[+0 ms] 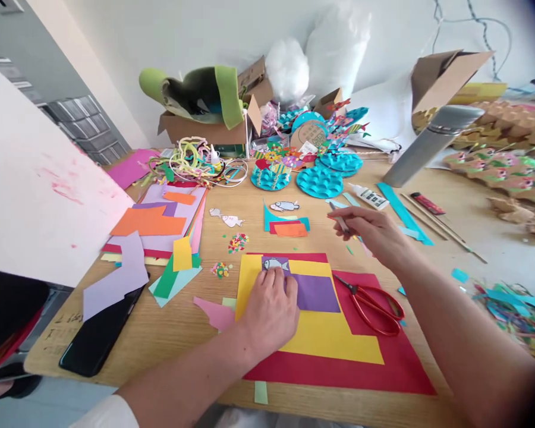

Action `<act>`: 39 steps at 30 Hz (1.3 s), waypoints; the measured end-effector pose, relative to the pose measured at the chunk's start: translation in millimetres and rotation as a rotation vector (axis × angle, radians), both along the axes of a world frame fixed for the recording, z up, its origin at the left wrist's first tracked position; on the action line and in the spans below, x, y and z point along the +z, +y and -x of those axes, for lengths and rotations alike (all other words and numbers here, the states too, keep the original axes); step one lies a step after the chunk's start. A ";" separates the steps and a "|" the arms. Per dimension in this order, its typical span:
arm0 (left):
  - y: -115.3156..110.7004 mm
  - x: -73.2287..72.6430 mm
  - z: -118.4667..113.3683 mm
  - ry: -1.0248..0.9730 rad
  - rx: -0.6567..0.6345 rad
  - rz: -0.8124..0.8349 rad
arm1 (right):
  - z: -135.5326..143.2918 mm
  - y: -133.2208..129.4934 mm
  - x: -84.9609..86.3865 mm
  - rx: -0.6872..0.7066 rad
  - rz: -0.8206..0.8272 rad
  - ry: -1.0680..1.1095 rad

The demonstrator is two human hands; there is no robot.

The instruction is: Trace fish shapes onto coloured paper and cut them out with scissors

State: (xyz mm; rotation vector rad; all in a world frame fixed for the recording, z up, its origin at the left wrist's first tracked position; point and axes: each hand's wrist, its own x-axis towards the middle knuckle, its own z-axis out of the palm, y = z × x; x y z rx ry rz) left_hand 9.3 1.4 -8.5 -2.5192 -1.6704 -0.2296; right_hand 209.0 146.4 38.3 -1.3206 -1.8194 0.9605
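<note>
My left hand [271, 306] has its fingers bent and pressed down on a small white paper fish [271, 264]. The fish lies on purple paper [316, 293], which rests on a yellow sheet [330, 336] over a red sheet [339, 375]. Part of the fish is hidden under the fingertips. My right hand [372, 232] is raised above the table to the right, its fingers pinched around a grey pen [339, 217]. Red-handled scissors [374, 306] lie with the blade tips over the edge of the coloured sheets. Two more paper fish cutouts lie beyond, one a bluish fish [284, 206].
A black phone [93, 339] lies front left, partly under lilac scraps. Piles of paper dots [238, 242] sit left of centre. Behind stand blue egg-tray crafts [320, 181], a glue bottle [370, 196] and a tilted-looking grey flask [428, 148]. Shredded paper [512, 315] lies far right.
</note>
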 end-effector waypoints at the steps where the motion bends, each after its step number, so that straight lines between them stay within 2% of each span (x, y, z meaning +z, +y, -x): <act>1: 0.4 -0.9 0.8 -0.009 0.000 -0.003 | 9.3 -3.0 4.9 0.048 -0.020 0.121; 4: 0.6 -2.6 2.3 -0.019 -0.002 -0.025 | 30.2 -17.1 15.4 0.104 -0.151 0.228; 6: 0.3 -2.3 2.4 -0.008 -0.004 -0.031 | 30.8 -31.0 18.6 0.053 -0.244 0.135; 8: 0.2 -1.1 2.2 0.015 -0.006 -0.029 | 19.0 -48.1 17.5 0.029 -0.342 -0.012; 12: 0.5 1.3 2.1 0.026 -0.011 -0.019 | -23.1 -87.6 1.0 0.180 -0.487 -0.462; 14: 0.6 1.4 2.2 0.012 -0.008 -0.012 | -41.5 -105.5 -11.7 0.191 -0.499 -0.674; 17: 0.6 0.7 2.1 0.003 -0.003 -0.006 | -56.7 -123.1 -29.3 0.178 -0.528 -0.806; 21: 0.6 0.8 1.3 0.010 -0.003 0.014 | -60.5 -130.3 -42.4 0.144 -0.477 -0.862; 28: -0.7 2.7 -0.4 0.019 -0.010 0.011 | -70.8 -123.1 -45.7 0.067 -0.420 -0.754; 32: -1.0 0.9 -0.3 0.001 -0.011 -0.011 | -61.1 -85.6 -39.3 -0.005 -0.448 -0.705; 36: -1.2 -1.1 0.8 -0.024 -0.004 -0.010 | -39.8 -40.1 -40.6 0.017 -0.489 -0.704; 39: -1.4 -1.6 2.0 -0.063 0.009 -0.021 | -32.4 -23.1 -44.1 0.059 -0.480 -0.748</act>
